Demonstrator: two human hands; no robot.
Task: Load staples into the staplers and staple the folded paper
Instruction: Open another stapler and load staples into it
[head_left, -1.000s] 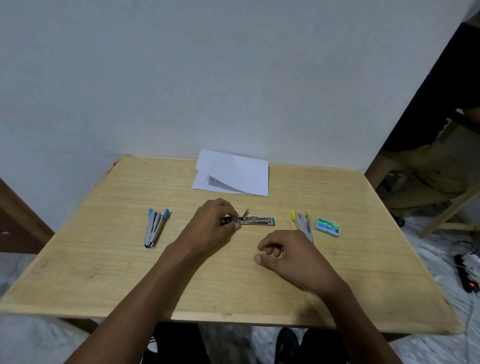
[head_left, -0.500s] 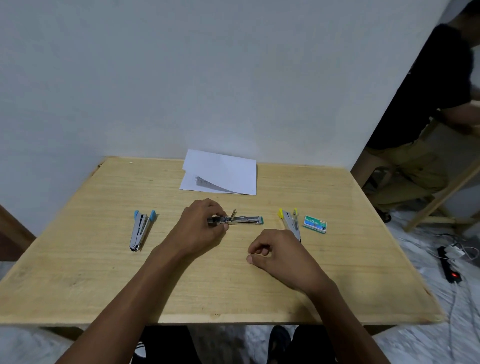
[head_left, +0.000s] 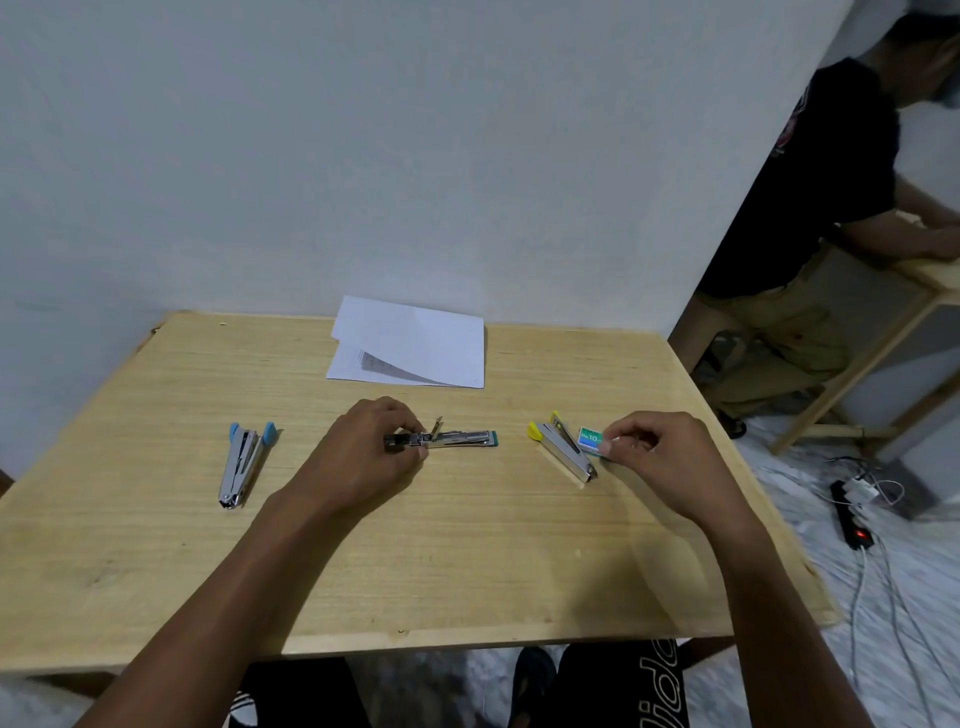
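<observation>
A green-tipped stapler (head_left: 457, 439) lies opened flat at the table's middle; my left hand (head_left: 366, 457) pinches its left end. My right hand (head_left: 657, 457) has its fingertips closed on the small green staple box (head_left: 590, 440), which rests on the table right of a yellow-tipped stapler (head_left: 563, 451). At the left, apart from both hands, lies a blue-tipped stapler (head_left: 244, 465). The folded white paper (head_left: 410, 343) sits at the back by the wall.
The wooden table (head_left: 467, 561) stands against a white wall. A person in a black shirt (head_left: 810, 208) leans on another wooden table at the right. A power strip (head_left: 849, 512) and cables lie on the floor at the right.
My right hand has moved from the table's middle out to the right and closed its fingertips on the staple box. My left hand stays on the green-tipped stapler.
</observation>
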